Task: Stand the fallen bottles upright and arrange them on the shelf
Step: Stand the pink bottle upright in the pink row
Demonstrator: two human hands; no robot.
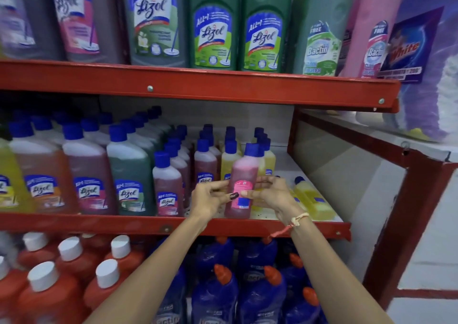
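Note:
A small pink bottle [244,174] with a blue cap stands nearly upright, leaning slightly right, at the front of the middle shelf [173,224]. Its back label faces me. My left hand [213,197] grips its left side and my right hand [270,194] grips its right side, thumbs meeting on the label. To the right, a yellow bottle [312,199] with a blue cap lies on its side on the shelf. Behind my right hand another fallen yellow bottle is mostly hidden.
Rows of upright small Lizol bottles [168,182] stand left of and behind the pink one. Large Lizol bottles [213,26] fill the top shelf. White-capped orange bottles [74,274] and blue bottles [215,294] sit below. A red frame post [416,199] bounds the right side.

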